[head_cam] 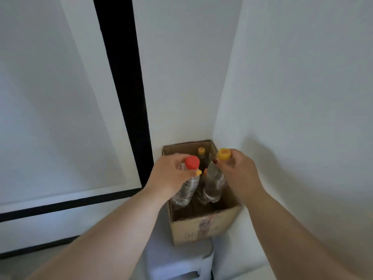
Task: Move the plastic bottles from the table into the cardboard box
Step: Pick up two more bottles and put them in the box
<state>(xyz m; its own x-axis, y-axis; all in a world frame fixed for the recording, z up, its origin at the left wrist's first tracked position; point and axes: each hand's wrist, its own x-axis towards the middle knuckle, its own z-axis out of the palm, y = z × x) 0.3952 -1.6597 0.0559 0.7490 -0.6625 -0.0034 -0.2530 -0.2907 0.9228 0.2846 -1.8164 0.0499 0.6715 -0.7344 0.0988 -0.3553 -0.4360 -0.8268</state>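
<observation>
No words or numbers can be read here. The front of the cardboard box (203, 227) has some faint dark marks and a strip of tape with reddish print, but they are too blurry to read. The yellow cap (223, 154) has a small raised mark on its top, and it is too small to make out.
</observation>
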